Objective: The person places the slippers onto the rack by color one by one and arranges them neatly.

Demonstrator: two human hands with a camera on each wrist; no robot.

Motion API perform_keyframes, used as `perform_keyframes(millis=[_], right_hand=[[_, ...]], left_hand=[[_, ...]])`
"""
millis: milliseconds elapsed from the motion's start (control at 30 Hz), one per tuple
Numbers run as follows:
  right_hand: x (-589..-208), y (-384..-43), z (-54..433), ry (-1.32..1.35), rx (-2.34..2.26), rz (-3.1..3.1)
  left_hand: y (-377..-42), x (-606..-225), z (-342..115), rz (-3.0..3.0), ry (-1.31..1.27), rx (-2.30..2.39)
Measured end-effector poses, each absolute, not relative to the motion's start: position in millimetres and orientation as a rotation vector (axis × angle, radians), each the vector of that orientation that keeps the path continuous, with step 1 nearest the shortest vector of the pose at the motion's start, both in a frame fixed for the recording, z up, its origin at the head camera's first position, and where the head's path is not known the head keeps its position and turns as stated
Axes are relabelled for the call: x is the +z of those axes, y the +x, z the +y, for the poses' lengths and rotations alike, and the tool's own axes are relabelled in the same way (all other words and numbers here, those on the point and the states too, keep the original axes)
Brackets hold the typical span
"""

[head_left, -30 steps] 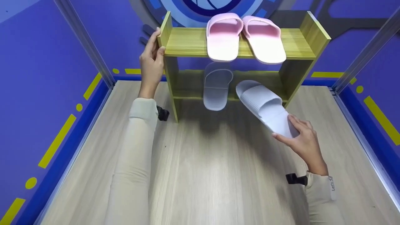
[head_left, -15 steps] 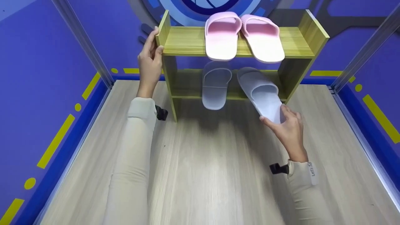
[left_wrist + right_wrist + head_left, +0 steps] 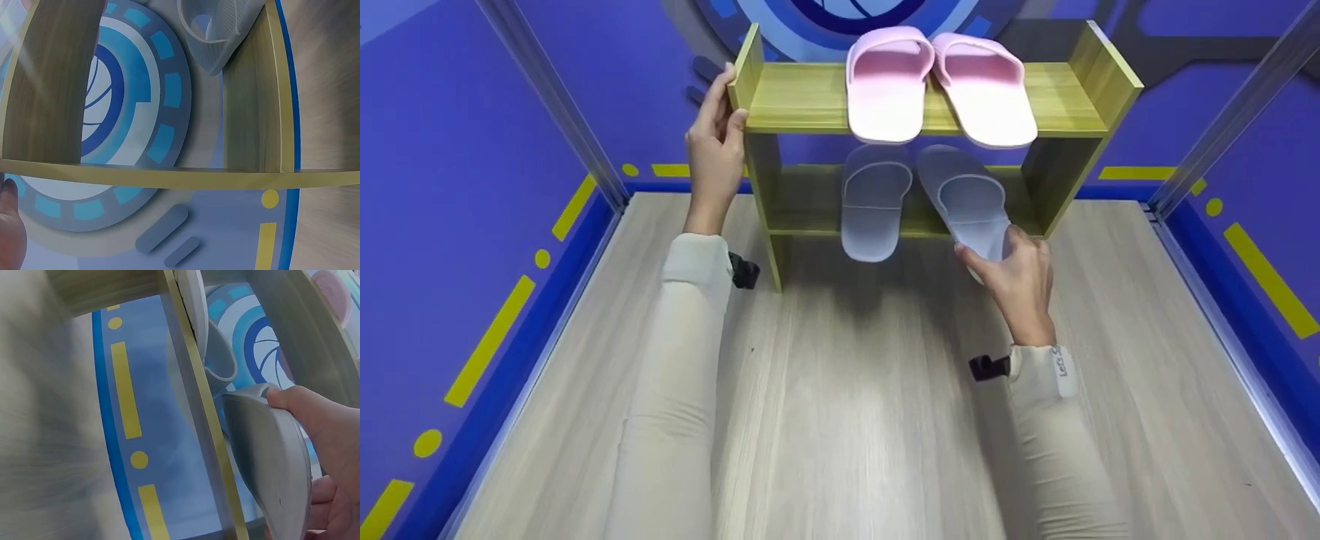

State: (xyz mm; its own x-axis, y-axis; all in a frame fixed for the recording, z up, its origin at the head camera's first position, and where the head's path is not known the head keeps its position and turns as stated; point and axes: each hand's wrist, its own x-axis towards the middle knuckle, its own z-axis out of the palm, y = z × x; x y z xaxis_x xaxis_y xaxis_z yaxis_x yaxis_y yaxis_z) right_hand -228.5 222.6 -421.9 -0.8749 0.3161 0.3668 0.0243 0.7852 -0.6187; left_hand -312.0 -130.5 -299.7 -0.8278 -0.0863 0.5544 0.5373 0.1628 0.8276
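Observation:
My right hand (image 3: 1018, 274) grips a white slide slipper (image 3: 971, 201) by its heel, thumb on one edge and fingers round the other. Its toe points into the lower shelf of a wooden shoe rack (image 3: 802, 101), and the sole (image 3: 267, 450) shows tilted over the board's front edge in the right wrist view. A matching white slipper (image 3: 872, 225) rests beside it on that shelf, heel overhanging. My left hand (image 3: 715, 154) rests against the rack's left side panel, fingers along its outer face and thumb at the front edge. In the left wrist view only the thumb (image 3: 10, 219) shows.
On the top shelf stand two pink slippers, the left one (image 3: 887, 90) next to the right one (image 3: 986, 94), heels overhanging the front. The rack stands on a wood-grain floor (image 3: 840, 420) by a blue patterned back wall (image 3: 1222, 112), with blue panels on both sides.
My right hand has moved left and away from me, carrying the white slipper from in front of the rack into the lower shelf's opening. My left hand has stayed at the side panel.

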Motion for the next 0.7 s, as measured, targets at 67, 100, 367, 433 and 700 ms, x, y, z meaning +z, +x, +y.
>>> perform_keyframes(millis=[67,100,367,433,700], right_hand=[[-421.8,-233.4,219.6,-0.259,0.852,-2.502],[-421.7,-235.6,218.0,-0.262,0.846,-2.496],[-417.8,-249.4,207.2,-0.311,0.835,-2.529],[-417.4,-252.3,204.2,-0.304,0.817,-2.535],[-419.2,-259.5,194.1,-0.263,0.707,-2.549]], left_hand=[[-311.9,-299.6,-130.8,-1.965,-0.424,-1.71],[-311.7,-299.5,-130.8,-1.963,-0.424,-1.712],[-310.7,-299.4,-130.3,-1.96,-0.425,-1.721],[-310.6,-299.5,-130.1,-1.964,-0.417,-1.717],[-310.6,-299.5,-129.9,-1.964,-0.417,-1.734]])
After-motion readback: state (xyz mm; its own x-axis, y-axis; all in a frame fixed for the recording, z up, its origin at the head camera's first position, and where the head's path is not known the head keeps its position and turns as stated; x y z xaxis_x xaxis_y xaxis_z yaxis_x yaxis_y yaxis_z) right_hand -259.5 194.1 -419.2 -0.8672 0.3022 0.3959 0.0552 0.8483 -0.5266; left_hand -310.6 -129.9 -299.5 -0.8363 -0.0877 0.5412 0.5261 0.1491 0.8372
